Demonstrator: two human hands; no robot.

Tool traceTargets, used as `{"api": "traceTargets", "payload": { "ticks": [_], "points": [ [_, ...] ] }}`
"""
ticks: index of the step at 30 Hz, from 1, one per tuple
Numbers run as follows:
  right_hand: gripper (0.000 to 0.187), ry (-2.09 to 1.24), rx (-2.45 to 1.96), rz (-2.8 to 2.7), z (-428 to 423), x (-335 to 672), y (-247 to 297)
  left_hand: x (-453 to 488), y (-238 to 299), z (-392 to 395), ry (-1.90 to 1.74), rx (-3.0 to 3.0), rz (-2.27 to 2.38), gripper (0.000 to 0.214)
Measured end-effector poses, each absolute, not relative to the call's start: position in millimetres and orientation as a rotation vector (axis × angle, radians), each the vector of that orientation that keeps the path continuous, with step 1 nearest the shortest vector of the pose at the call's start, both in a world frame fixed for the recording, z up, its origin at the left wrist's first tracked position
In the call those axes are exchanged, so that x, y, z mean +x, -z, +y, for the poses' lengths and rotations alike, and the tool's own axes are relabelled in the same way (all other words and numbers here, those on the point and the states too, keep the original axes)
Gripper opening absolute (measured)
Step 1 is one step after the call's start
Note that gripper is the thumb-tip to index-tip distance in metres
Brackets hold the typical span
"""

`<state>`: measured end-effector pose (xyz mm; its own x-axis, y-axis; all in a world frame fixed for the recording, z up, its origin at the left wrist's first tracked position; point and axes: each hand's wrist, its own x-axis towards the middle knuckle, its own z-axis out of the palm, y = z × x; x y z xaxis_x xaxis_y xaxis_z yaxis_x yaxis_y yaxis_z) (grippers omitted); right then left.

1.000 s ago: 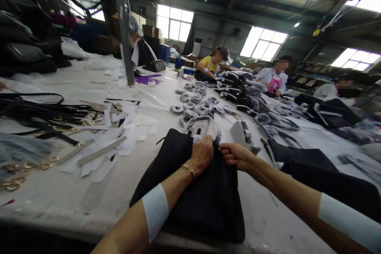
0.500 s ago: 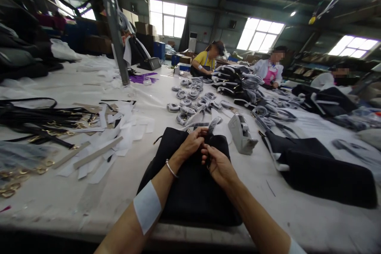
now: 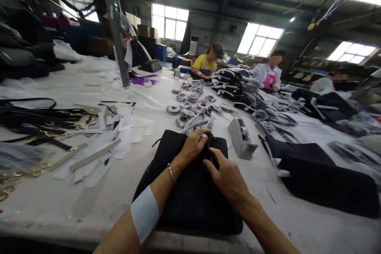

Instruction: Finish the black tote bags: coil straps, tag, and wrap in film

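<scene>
A black bag [image 3: 190,206] lies flat in front of me at the table's near edge. At its top edge my left hand [image 3: 193,145] is closed, its fingertips pinching a narrow black strap [image 3: 210,142]. A small white bit [image 3: 204,135] shows at those fingertips; what it is I cannot tell. My right hand [image 3: 228,172] is just right of the strap, thumb and forefinger apart over the dark fabric. Whether its fingertips touch the strap is unclear. A thin zip pull [image 3: 156,141] sticks out at the bag's upper left corner.
A grey tape dispenser [image 3: 241,139] stands right of the bag, before another black bag [image 3: 327,178]. Wrapped coiled straps [image 3: 193,97] lie ahead. Paper strips [image 3: 119,135] and black straps with gold clasps [image 3: 44,127] lie left. Co-workers [image 3: 205,63] sit across the table [image 3: 74,214].
My right hand has drawn slightly back and down from my left, its thumb and forefinger now spread. The left hand stays at the bag's top edge.
</scene>
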<state>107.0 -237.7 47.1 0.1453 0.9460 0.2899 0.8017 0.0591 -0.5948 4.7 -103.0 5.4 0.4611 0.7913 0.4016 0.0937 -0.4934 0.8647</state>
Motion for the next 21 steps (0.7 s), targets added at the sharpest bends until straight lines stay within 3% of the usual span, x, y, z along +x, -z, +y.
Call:
{"api": "traceTargets", "payload": {
  "ticks": [2, 5, 8, 13, 21],
  "points": [
    [0.025, -0.278, -1.719, -1.784, -241.4, 108.0, -54.6, 3.4, -6.1, -101.1, -1.100, 1.958, 0.770, 0.024],
    [0.035, -0.268, -1.762, -1.630, -231.6, 118.5, -62.9, 1.8, -5.6, -100.5, -1.022, 1.894, 0.776, 0.019],
    [0.024, -0.340, -1.879, -1.407, -202.7, 138.1, -65.0, 1.9, -5.8, -101.9, -0.970, 1.788, 0.764, 0.016],
    [0.023, -0.664, -1.941, -1.324, -157.7, 158.0, -60.0, 3.9, -3.9, -99.4, -1.034, 1.758, 0.713, 0.025],
    [0.012, -0.657, -1.738, -1.195, -160.1, 146.7, -48.4, 7.8, 1.3, -92.6, -1.138, 1.927, 0.761, 0.023]
  ]
}}
